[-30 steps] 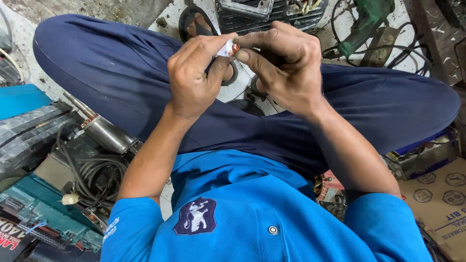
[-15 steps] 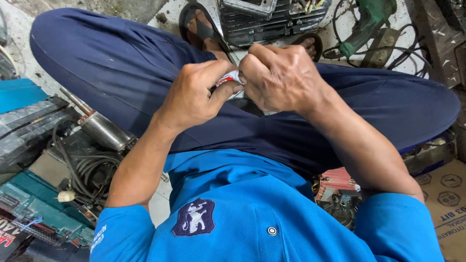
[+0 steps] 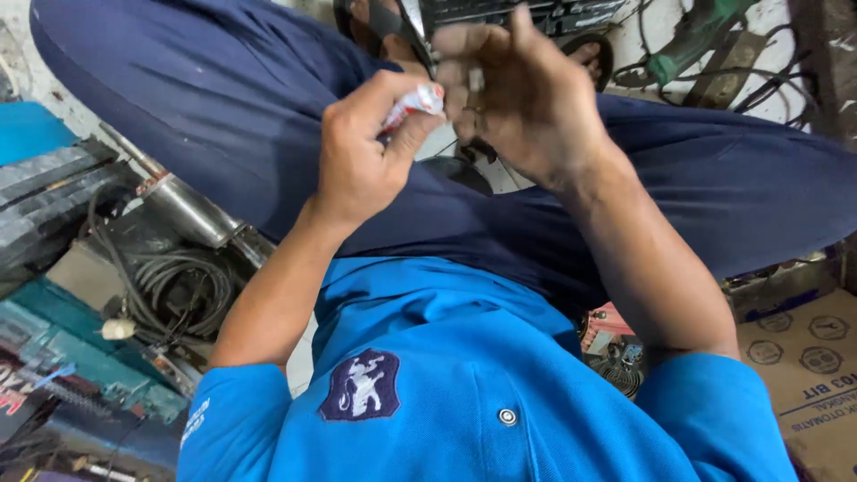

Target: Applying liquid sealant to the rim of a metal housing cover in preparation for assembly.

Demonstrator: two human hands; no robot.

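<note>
Since half a second ago the right hand [image 3: 522, 98] has opened out, its fingers now spread and raised, while the left hand [image 3: 366, 152] has kept its pinch on the small tube [image 3: 412, 101].

The person sits cross-legged on a pale, stained floor [image 3: 786, 36] crowded with workshop clutter: a coiled black cable [image 3: 174, 286] and a metal cylinder [image 3: 183, 210] to the left, a green power tool [image 3: 692, 45] with tangled leads at the upper right, a cardboard box [image 3: 803, 366] at the lower right.

The top of the frame cuts off the sandalled feet and a dark ribbed casing beyond them. A small grey piece [image 3: 476, 78] sits against the right hand's fingers; what it is cannot be made out, nor whether those fingers grip it.

The tube is white with a red band, short and squeezed, held between the left thumb and forefinger above the lap, its tip pointing at the right palm and almost touching it.
</note>
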